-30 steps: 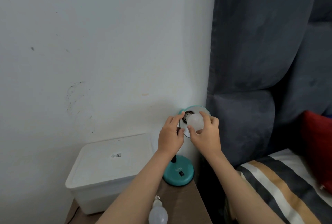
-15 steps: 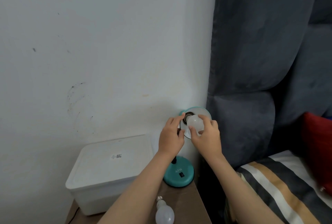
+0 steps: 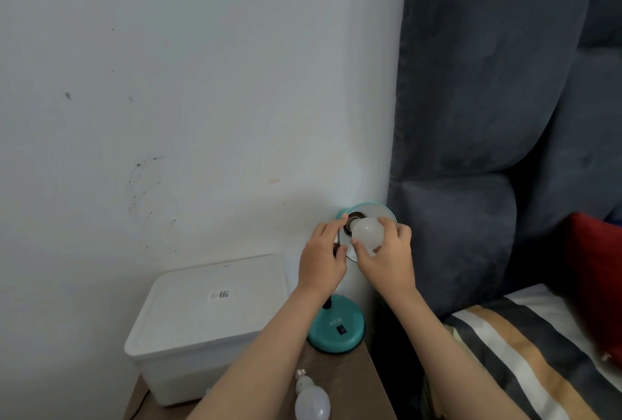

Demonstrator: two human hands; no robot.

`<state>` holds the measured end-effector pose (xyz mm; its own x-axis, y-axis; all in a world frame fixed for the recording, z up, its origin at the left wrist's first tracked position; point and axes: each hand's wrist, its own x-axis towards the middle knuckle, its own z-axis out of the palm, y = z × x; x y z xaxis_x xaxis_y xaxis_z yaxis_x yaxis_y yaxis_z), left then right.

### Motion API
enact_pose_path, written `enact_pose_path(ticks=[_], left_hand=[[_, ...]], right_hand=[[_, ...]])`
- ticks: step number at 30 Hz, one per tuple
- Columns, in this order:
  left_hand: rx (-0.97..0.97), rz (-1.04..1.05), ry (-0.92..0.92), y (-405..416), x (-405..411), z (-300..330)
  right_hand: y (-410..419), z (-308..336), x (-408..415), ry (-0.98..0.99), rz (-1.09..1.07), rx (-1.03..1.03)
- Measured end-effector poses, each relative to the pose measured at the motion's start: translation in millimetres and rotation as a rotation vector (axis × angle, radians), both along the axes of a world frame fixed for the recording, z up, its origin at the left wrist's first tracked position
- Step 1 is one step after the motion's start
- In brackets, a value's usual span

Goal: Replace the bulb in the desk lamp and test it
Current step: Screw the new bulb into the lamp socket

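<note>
A teal desk lamp stands on the bedside table, its round base (image 3: pixel 336 330) with a black switch below and its shade (image 3: pixel 370 212) tilted toward me. My left hand (image 3: pixel 321 256) grips the left rim of the shade. My right hand (image 3: pixel 387 256) holds a white bulb (image 3: pixel 367 229) with its fingers around it, the bulb's neck at the dark socket inside the shade. A second white bulb (image 3: pixel 311 401) lies on the table in front of the base, screw cap pointing away from me.
A white lidded plastic box (image 3: pixel 205 318) fills the left of the wooden table (image 3: pixel 353 386). A white wall stands behind. A grey padded headboard (image 3: pixel 488 150), a striped blanket (image 3: pixel 521 352) and a red pillow (image 3: pixel 595 278) lie to the right.
My right hand has turned slightly around the bulb at the socket. The left hand stays on the shade. The view has shifted a little.
</note>
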<state>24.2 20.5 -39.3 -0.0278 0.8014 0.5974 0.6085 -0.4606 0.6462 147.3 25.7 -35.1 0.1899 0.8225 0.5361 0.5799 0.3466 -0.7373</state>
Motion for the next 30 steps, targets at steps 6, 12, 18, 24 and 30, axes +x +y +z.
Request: enact_pose_path(ticks=[6, 12, 18, 24, 30], left_hand=[[-0.002, 0.005, -0.002, 0.6, 1.2, 0.6], [-0.004, 0.002, -0.003, 0.6, 0.7, -1.5], [-0.003, 0.005, 0.005, 0.5, 1.0, -2.1], [-0.005, 0.001, -0.009, 0.6, 0.6, -2.3], [-0.002, 0.004, -0.006, 0.2, 0.7, -2.8]], right_hand=[[-0.5, 0.2, 3.2, -0.005, -0.009, -0.005], [-2.6, -0.2, 3.7, -0.054, 0.025, 0.04], [3.9, 0.4, 4.7, -0.001, -0.065, -0.07], [-0.2, -0.6, 5.4, -0.029, -0.02, 0.013], [-3.2, 0.5, 2.9, -0.009, 0.009, 0.035]])
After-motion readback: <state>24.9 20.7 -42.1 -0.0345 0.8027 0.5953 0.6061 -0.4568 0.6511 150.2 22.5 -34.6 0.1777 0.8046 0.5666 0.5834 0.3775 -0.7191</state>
